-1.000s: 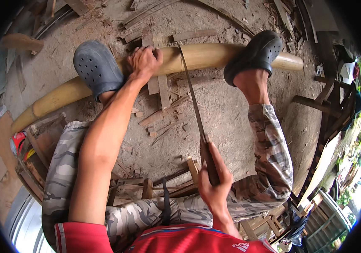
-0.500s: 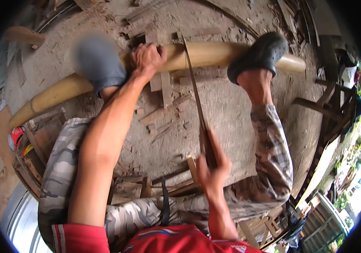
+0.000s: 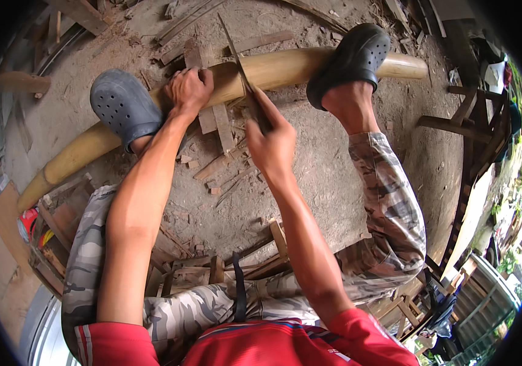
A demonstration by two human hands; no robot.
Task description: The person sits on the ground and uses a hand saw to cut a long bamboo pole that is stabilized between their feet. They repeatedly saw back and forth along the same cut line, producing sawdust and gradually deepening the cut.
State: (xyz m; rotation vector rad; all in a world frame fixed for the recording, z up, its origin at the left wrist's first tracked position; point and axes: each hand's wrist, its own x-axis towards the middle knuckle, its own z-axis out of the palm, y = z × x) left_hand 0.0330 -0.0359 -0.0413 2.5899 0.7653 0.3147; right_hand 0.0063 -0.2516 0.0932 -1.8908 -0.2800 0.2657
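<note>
A thick yellowish bamboo pole [image 3: 285,68] lies across the ground, curved by the lens. My left hand [image 3: 189,91] is wrapped over it, just right of my left clog. In my right hand [image 3: 271,143] is the handle of a handsaw [image 3: 236,58], index finger stretched along its side. The saw's narrow blade crosses the pole to the right of my left hand, its tip reaching past the far side. Both feet, in dark clogs, press on the pole: the left clog [image 3: 125,105] and the right clog [image 3: 353,64].
Wood offcuts [image 3: 215,122] and chips lie scattered on the dirt floor under and around the pole. A dark wooden frame [image 3: 456,125] stands at the right. Scrap boards [image 3: 56,222] and a red object [image 3: 28,222] are at the left. A green slatted crate [image 3: 486,305] sits lower right.
My right hand has pushed the saw forward, away from my body, so the handle is now close to the pole. My left hand keeps its hold; the whole view has shifted slightly.
</note>
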